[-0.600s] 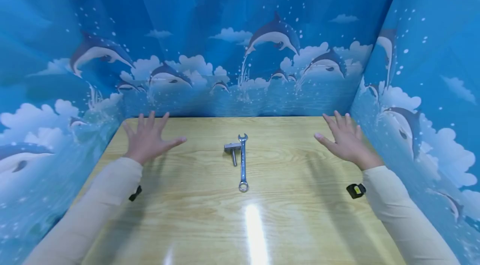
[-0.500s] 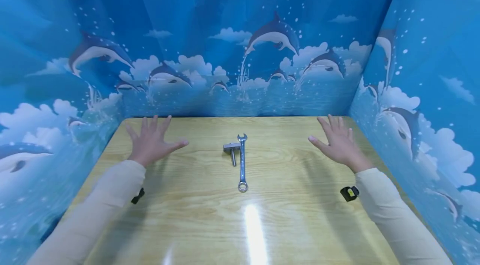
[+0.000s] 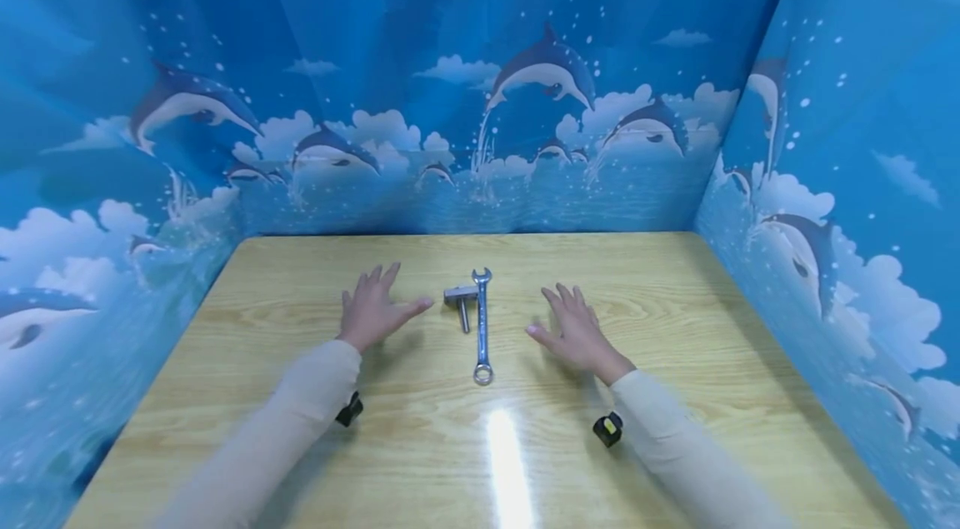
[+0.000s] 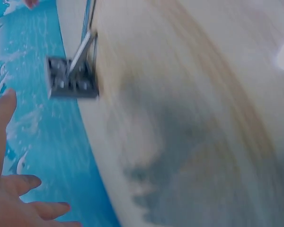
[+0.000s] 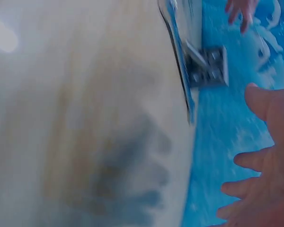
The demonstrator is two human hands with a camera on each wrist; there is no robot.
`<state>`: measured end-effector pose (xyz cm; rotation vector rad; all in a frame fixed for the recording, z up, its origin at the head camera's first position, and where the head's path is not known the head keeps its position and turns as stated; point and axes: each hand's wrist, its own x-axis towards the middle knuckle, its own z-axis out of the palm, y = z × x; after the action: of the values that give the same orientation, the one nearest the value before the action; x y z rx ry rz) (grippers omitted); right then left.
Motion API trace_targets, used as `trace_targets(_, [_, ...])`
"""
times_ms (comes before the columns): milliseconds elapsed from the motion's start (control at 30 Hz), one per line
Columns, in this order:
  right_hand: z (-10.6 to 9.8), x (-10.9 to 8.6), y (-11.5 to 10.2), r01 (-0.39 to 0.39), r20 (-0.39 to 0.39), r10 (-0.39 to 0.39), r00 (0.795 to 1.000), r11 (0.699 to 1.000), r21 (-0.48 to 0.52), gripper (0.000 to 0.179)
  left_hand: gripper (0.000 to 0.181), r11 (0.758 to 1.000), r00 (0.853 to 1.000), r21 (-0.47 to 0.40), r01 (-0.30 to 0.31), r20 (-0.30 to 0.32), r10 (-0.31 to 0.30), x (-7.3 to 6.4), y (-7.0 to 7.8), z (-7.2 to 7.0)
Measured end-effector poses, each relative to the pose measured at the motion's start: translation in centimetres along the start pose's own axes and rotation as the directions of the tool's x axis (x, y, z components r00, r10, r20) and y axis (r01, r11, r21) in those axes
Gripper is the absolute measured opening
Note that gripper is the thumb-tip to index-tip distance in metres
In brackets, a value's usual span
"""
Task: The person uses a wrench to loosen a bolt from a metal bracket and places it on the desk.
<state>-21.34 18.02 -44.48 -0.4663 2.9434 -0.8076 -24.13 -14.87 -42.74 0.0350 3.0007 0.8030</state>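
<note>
A silver combination wrench [image 3: 483, 331] lies lengthwise on the wooden table, its open end pointing to the back. Just left of it is a metal piece [image 3: 461, 294] made of a square plate and a rod. In the left wrist view, dark round spots show on the plate [image 4: 73, 78]. My left hand [image 3: 373, 314] hovers left of the metal piece, fingers spread and holding nothing. To the right of the wrench [image 5: 180, 56], my right hand [image 3: 576, 335] is also raised above the table with spread fingers, touching neither item.
The light wooden table [image 3: 675, 287] meets a blue dolphin-print curtain [image 3: 480, 196] at its back and sides. A bright light reflection [image 3: 510, 462] lies on the front part of the tabletop. Black devices [image 3: 607, 429] are worn on both wrists.
Both hands have moved inward from the table's sides, and slightly toward the front, closer to the wrench and metal piece. Those two items have stayed in place on the table.
</note>
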Motion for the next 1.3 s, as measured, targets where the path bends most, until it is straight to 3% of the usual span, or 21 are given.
trace_targets(167, [3.4,0.7,-1.7,-0.018,0.034,0.015,0.999,0.996,0.091,0.074,0.096,0.988,0.999,-0.152,0.013,-0.034,-0.019,0.8,1.9,3.2])
trace_targets(300, [5.7,1.1,-3.0,-0.031,0.04,0.026,0.999,0.988,0.15,0.073,0.091,0.952,0.996,-0.307,-0.008,-0.082,-0.018,1.1,3.2,5.3])
trace_targets(533, [7.8,1.7,-5.2,-0.023,-0.078,0.036,0.996,0.986,0.168,0.064,0.079,0.904,0.982,-0.425,-0.052,-0.186,-0.031,1.3,4.8,7.8])
trace_targets(1000, [9.0,2.4,-6.5,-0.102,-0.23,0.116,0.966,0.992,0.07,0.049,0.064,0.87,0.958,-0.492,0.028,-0.236,-0.164,2.1,6.4,9.3])
trace_targets(1300, [8.6,2.3,-5.7,-0.102,-0.231,0.121,0.965,0.99,0.094,0.029,0.049,0.865,0.945,-0.501,0.034,-0.266,-0.191,2.5,6.2,9.5])
